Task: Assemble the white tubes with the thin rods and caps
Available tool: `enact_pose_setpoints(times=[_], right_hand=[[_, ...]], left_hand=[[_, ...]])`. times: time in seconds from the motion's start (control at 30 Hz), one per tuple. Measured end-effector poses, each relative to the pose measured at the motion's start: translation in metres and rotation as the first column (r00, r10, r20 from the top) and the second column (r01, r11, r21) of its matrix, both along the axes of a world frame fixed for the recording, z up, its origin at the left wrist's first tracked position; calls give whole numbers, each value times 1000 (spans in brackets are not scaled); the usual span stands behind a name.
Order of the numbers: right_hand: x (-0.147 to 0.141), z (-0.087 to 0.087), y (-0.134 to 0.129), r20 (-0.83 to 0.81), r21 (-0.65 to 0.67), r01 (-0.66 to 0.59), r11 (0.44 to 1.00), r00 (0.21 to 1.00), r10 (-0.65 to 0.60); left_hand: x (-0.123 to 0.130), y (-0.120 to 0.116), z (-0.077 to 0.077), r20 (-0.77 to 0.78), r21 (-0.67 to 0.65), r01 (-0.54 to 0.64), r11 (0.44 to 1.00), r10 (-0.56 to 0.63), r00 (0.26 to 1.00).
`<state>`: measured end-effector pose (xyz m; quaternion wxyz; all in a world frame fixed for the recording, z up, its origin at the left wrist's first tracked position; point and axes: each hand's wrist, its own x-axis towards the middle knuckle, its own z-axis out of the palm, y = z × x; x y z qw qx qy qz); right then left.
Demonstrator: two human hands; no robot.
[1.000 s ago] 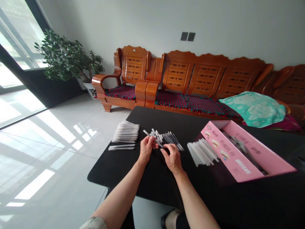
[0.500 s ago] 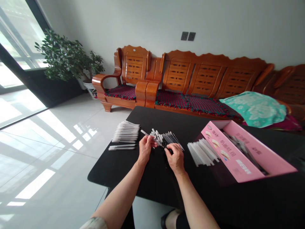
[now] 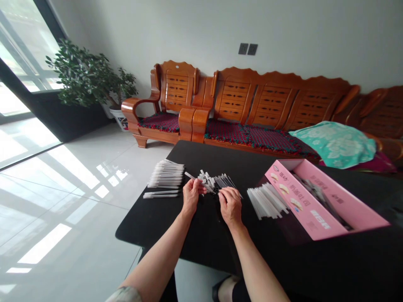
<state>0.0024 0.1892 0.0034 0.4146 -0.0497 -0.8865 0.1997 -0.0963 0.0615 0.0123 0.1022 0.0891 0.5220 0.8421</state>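
Note:
My left hand [image 3: 191, 193] is closed on a slim white pen barrel [image 3: 189, 175], whose end sticks out past the fingers to the upper left. Just to its right, my right hand [image 3: 231, 203] has its fingers together over small black pieces [image 3: 216, 190]; what it pinches, if anything, is hidden. Small white caps [image 3: 206, 178] lie beyond and between the hands. Dark thin refills [image 3: 226, 181] fan out behind my right hand. Rows of white pens [image 3: 166, 174] lie at the left, and translucent white tubes [image 3: 267, 200] at the right.
A pink open box [image 3: 304, 201] with dark contents stands on the right of the black table [image 3: 201, 153]. Behind are a wooden bench [image 3: 239, 98] with patterned seats and a turquoise cloth [image 3: 338, 144]. A potted plant [image 3: 85, 75] stands at the left.
My right hand has shifted very slightly left and up, its fingers drawn closer together over the black pieces. My left hand still holds the white barrel in nearly the same place.

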Motion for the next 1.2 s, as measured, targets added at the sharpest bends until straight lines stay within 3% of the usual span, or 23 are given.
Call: enact_pose_setpoints(times=[0.13,0.2,0.33,0.4,0.5,0.63,0.73,0.87,0.93,1.07,1.13,1.2], right_hand=[[0,3,-4,2,12,-107,994,994,107],[1,3,-1,7,15,-112,994,994,112],[9,0,20,-30,-5,58,998,998,-58],[14,-4,32,-53,-13,190,982,980,-190],[19,-9,44,-42,-12,308,951,951,-308],[19,-3,40,-35,-10,326,945,945,-326],[15,7,23,-103,-26,224,974,969,-225],[9,14,-4,-20,-91,-48,995,999,46],[7,14,-11,40,-127,-116,985,992,122],[10,16,-13,90,-245,-156,957,979,183],[12,19,-12,111,-368,-170,914,968,225],[13,23,-10,146,-520,-186,833,942,301]], left_hand=[[3,2,1,-24,-15,84,996,-84,996],[1,1,2,-37,-12,58,998,-59,998],[-7,-5,4,-17,30,-198,980,199,980],[-10,-7,4,-11,30,-260,965,260,965],[-10,-8,4,-42,8,-204,979,205,978],[-4,-5,6,-68,21,1,1000,0,998],[3,-3,8,-71,41,219,975,-216,974],[10,-1,11,-95,6,427,904,-424,900],[10,-2,12,-113,-14,428,904,-426,897],[1,-6,13,-105,38,254,967,-249,963],[-3,-8,14,-84,39,224,974,-220,972],[-2,-10,16,-81,12,265,964,-264,961]])
